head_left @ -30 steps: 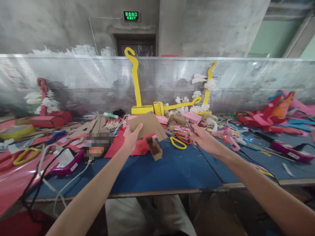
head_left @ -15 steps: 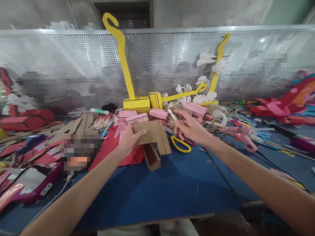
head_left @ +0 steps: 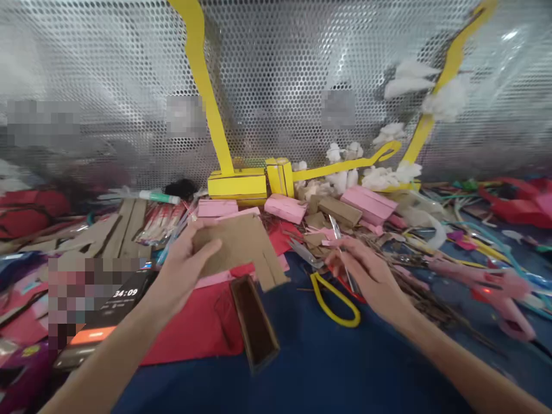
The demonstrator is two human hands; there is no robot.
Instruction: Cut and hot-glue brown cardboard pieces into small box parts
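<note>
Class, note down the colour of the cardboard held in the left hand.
The cardboard is brown, seen best in the head view.

The cardboard piece (head_left: pixel 235 244) in my left hand (head_left: pixel 183 261) looks matt and papery; the open cardboard box (head_left: pixel 256 322) below it is just as dull. In my right hand (head_left: pixel 371 279), the craft knife (head_left: pixel 334 225) has a shiny metal blade. Along the far edge of the worktop (head_left: pixel 323 374), itself smooth, runs glossy perforated metal screen (head_left: pixel 267 69), behind fluffy, cotton-like tufts (head_left: pixel 446 98). Toward the right edge, the glue gun (head_left: pixel 487 287) looks like smooth plastic.
</note>
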